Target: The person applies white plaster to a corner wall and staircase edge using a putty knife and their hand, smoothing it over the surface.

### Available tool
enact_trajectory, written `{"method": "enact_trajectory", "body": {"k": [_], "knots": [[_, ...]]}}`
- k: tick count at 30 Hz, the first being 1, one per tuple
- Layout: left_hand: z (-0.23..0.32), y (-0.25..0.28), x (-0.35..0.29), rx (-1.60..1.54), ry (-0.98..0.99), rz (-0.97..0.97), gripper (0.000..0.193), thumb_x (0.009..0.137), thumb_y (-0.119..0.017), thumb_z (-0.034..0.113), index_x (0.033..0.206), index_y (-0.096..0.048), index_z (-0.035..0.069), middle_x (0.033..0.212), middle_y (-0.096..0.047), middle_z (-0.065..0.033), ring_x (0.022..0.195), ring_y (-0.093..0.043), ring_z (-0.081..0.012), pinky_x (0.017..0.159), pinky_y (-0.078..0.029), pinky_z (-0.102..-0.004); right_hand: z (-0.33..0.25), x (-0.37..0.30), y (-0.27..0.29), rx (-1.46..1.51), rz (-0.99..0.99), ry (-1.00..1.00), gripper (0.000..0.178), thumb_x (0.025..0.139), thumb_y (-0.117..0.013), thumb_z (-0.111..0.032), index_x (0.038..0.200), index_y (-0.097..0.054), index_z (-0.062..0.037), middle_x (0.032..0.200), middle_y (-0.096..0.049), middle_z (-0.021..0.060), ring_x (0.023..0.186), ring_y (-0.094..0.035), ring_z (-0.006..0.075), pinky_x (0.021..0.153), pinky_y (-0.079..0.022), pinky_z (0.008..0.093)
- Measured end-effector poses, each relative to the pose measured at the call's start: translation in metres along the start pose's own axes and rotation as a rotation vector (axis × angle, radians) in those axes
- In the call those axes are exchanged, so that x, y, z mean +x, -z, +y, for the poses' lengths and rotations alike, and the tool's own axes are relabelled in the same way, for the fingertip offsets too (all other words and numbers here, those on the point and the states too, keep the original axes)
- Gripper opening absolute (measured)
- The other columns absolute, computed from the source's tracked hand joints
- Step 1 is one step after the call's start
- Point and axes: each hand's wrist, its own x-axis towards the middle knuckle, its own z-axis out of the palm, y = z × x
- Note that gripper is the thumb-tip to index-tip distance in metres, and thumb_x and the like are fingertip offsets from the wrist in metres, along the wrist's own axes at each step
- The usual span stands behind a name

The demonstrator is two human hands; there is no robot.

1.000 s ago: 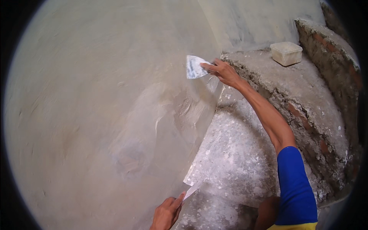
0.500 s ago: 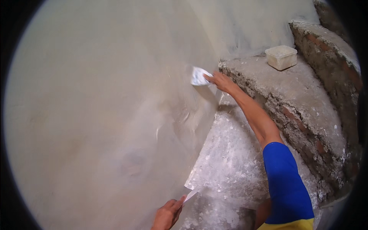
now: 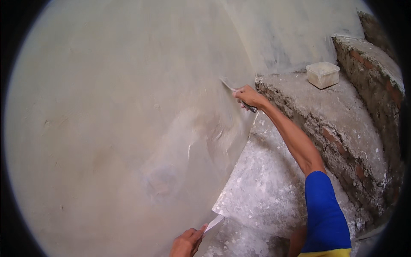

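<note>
My right hand (image 3: 249,96), arm stretched out, is closed round the dark handle of a putty knife (image 3: 227,84). The thin blade is seen nearly edge-on, and its tip meets or almost meets the grey plastered wall (image 3: 107,115). Low in the picture, my left hand (image 3: 186,243) grips a second flat, pale blade (image 3: 214,223), which looks like another putty knife; its handle is hidden in the fingers. That blade points up and right, beside the corner of a whitish, spattered step. Smears and small ridges mark the wall between the hands.
Rough concrete stairs (image 3: 325,103) with exposed brick climb on the right, their edges jagged. A pale square plastic tub (image 3: 323,75) stands on one step near the back wall. The lower step (image 3: 261,180) is splashed with white.
The right-hand putty knife has turned from showing its broad whitish face to nearly edge-on, exposing its dark handle. My view has shifted slightly. The left hand still holds its blade.
</note>
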Motion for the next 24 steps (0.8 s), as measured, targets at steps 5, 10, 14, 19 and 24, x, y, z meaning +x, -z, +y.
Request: {"method": "enact_trajectory", "body": {"k": [5,10,14,19,24], "knots": [[0.012,0.007,0.001,0.024,0.031,0.036,0.022,0.091,-0.055,0.005,0.111,-0.063,0.006,0.099,-0.061,-0.0177,0.09,-0.06,-0.0406,0.075,-0.049,-0.0442,0.0,-0.023,-0.01,-0.125,-0.125,0.136,0.046,0.091,-0.056,-0.029,0.121,-0.062,0.0042,0.067,-0.057,0.0058,0.051,-0.057,0.0151,0.047,-0.048,0.0302],[0.009,-0.003,0.007,0.019,0.034,-0.044,0.021,0.09,-0.055,0.005,0.11,-0.063,0.006,0.097,-0.06,-0.0189,0.09,-0.06,-0.0407,0.075,-0.049,-0.0446,0.03,0.01,-0.036,-0.374,0.401,0.303,0.054,0.093,-0.051,-0.031,0.135,-0.052,0.0028,0.074,-0.064,0.0165,0.067,-0.064,0.032,0.068,-0.052,0.0381],[-0.006,-0.008,0.005,0.0,-0.022,-0.013,0.022,0.09,-0.055,0.005,0.11,-0.064,0.006,0.095,-0.06,-0.0188,0.088,-0.06,-0.0407,0.075,-0.049,-0.0446,0.038,0.004,-0.079,-0.378,0.312,0.247,0.058,0.093,-0.05,-0.033,0.139,-0.047,0.0017,0.093,-0.065,0.0257,0.088,-0.064,0.0391,0.085,-0.048,0.0419],[0.0,0.002,0.001,0.033,0.052,-0.055,0.023,0.09,-0.054,0.004,0.111,-0.064,0.006,0.095,-0.061,-0.0181,0.087,-0.06,-0.0407,0.075,-0.049,-0.0445,0.057,-0.037,-0.071,-0.257,0.094,0.225,0.054,0.091,-0.057,-0.032,0.127,-0.056,0.0085,0.079,-0.068,0.0179,0.08,-0.069,0.0282,0.075,-0.052,0.0394],[-0.002,-0.011,0.01,-0.005,-0.014,-0.086,0.027,0.09,-0.055,0.004,0.116,-0.063,0.007,0.095,-0.061,-0.0181,0.088,-0.06,-0.0405,0.075,-0.049,-0.0443,0.022,0.011,0.015,0.237,0.247,-0.078,0.029,0.089,-0.062,-0.022,0.086,-0.064,0.0064,0.068,-0.062,0.0112,0.053,-0.062,0.0164,0.047,-0.05,0.0301]]}}
